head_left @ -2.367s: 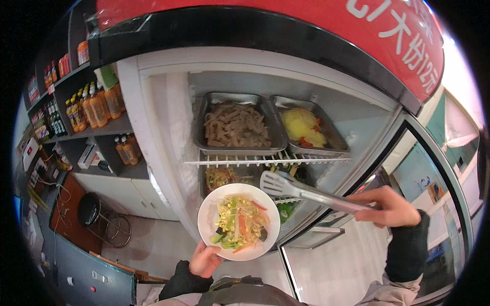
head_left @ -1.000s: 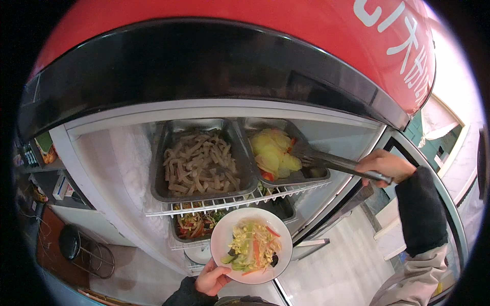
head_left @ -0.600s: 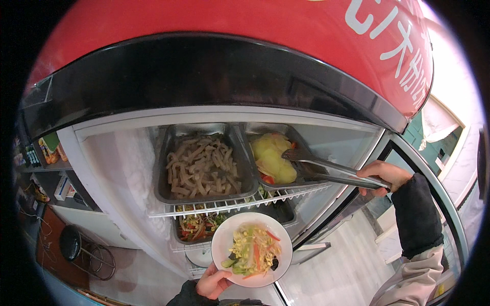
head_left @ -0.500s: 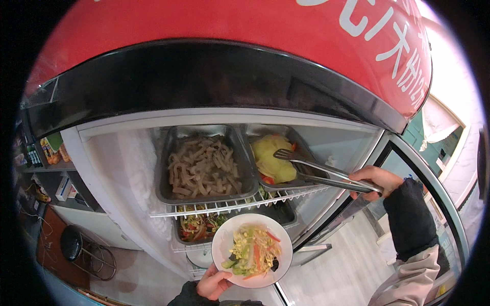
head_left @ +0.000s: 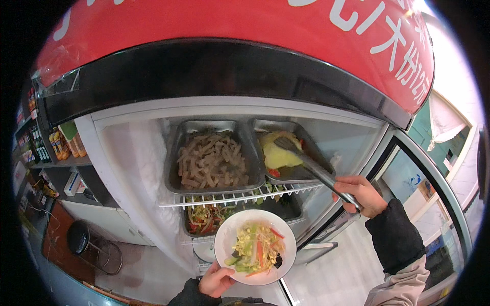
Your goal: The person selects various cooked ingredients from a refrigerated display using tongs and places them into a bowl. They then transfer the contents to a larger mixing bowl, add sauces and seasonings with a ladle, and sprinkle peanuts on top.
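My left hand (head_left: 216,280) holds a white plate (head_left: 224,245) of mixed vegetable salad below the fridge shelf. My right hand (head_left: 358,195) grips metal tongs (head_left: 312,167) that reach up-left into the right steel tray (head_left: 311,149). The tongs' tips rest on the yellow potato slices (head_left: 278,153) in that tray. Beside it, the left steel tray (head_left: 174,153) holds pale strips. Both trays sit on a white wire shelf (head_left: 224,199).
A lower tray (head_left: 206,219) of colourful shredded vegetables sits under the wire shelf. The open glass fridge door (head_left: 408,183) stands to the right. Shelves of bottles (head_left: 56,145) and a black stool (head_left: 81,239) are at the left. A red sign (head_left: 245,30) overhangs the fridge.
My right hand lifted the tongs from beside the plate into the right tray, worked them among the potato slices, then dropped lower and nearer. The plate stayed roughly in place.
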